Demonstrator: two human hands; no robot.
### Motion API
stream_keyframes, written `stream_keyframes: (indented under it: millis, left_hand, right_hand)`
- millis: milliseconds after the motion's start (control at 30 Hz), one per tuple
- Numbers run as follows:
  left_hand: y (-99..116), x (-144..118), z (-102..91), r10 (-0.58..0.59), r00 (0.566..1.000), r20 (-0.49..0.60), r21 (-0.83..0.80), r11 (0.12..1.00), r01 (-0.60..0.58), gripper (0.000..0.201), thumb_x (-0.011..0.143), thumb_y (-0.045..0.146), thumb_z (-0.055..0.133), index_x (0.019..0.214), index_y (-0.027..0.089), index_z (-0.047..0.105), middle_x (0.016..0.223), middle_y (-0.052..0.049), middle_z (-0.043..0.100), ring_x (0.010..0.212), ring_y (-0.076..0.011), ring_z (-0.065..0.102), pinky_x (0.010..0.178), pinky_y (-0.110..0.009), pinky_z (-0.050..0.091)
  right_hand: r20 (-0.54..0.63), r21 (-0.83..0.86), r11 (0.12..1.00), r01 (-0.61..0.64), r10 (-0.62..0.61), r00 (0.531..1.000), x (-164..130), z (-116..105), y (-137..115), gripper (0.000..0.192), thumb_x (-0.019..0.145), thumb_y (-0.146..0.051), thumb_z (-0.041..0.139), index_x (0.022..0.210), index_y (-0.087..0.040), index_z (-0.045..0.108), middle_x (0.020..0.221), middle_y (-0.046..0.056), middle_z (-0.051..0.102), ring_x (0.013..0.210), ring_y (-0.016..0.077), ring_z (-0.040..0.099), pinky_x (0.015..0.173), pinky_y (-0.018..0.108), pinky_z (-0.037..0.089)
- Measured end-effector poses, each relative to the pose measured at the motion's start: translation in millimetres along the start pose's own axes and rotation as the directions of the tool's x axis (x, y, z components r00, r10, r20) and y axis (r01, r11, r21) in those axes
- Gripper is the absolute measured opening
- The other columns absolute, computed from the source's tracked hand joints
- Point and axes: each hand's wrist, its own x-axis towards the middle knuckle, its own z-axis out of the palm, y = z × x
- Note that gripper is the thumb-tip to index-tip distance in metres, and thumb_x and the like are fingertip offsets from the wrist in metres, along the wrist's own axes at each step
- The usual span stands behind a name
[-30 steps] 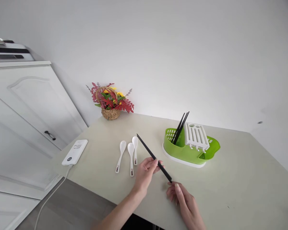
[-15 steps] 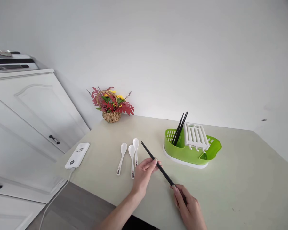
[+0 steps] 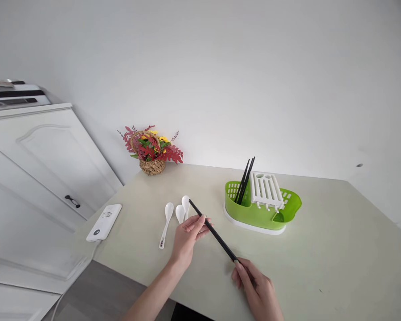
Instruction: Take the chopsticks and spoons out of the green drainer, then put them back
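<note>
Black chopsticks (image 3: 219, 240), lying close together, slant between my two hands above the table. My left hand (image 3: 186, 235) pinches them toward the thin tips, and my right hand (image 3: 254, 283) grips the thick end. Beyond my left hand lie white spoons: one apart on the left (image 3: 167, 223) and two close together, a nearer one (image 3: 180, 214) and a farther one (image 3: 186, 204), their handles mostly hidden by the hand. To the right stands a green utensil holder (image 3: 254, 217) with a white slotted rack (image 3: 266, 191). More black chopsticks (image 3: 244, 180) lean upright in its left compartment.
A wicker basket of artificial flowers (image 3: 153, 167) stands at the back left against the wall. On the table's left edge lies a white power bank (image 3: 104, 222) with a cable (image 3: 76, 278) hanging down. White cabinets (image 3: 50, 178) flank the table (image 3: 334, 236) on the left.
Both hands, still holding the chopsticks, appear slightly further left in the view, and my left hand now covers more of the two close spoons. The whole view has shifted a little.
</note>
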Motion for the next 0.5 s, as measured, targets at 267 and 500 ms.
stream_keyframes:
  millis: [267, 500]
  left_hand:
    - [66.6, 38.4, 16.3, 0.28, 0.957, -0.079, 0.078, 0.959, -0.274, 0.044, 0.079, 0.055, 0.083, 0.098, 0.016, 0.074, 0.111, -0.013, 0.079, 0.107, -0.0302, 0.076, 0.095, -0.043, 0.063]
    - [139.1, 102.7, 76.1, 0.583, 0.809, 0.08, 0.112, 0.801, -0.588, 0.05, 0.079, 0.056, 0.082, 0.106, 0.014, 0.073, 0.108, -0.014, 0.08, 0.101, -0.0275, 0.078, 0.092, -0.044, 0.064]
  right_hand:
    - [-0.103, 0.048, 0.997, 0.054, -0.049, 0.993, -1.0, 6.1, 13.4, 0.057, 0.098, -0.064, 0.052, 0.132, -0.02, 0.064, 0.073, 0.0, 0.071, 0.061, 0.0157, 0.067, 0.066, 0.024, 0.057]
    - [-0.043, 0.012, 0.997, 0.081, -0.08, 0.996, -0.2, 11.3, 23.5, 0.05, 0.099, -0.061, 0.052, 0.128, -0.022, 0.066, 0.083, 0.002, 0.074, 0.065, 0.015, 0.068, 0.064, 0.023, 0.056]
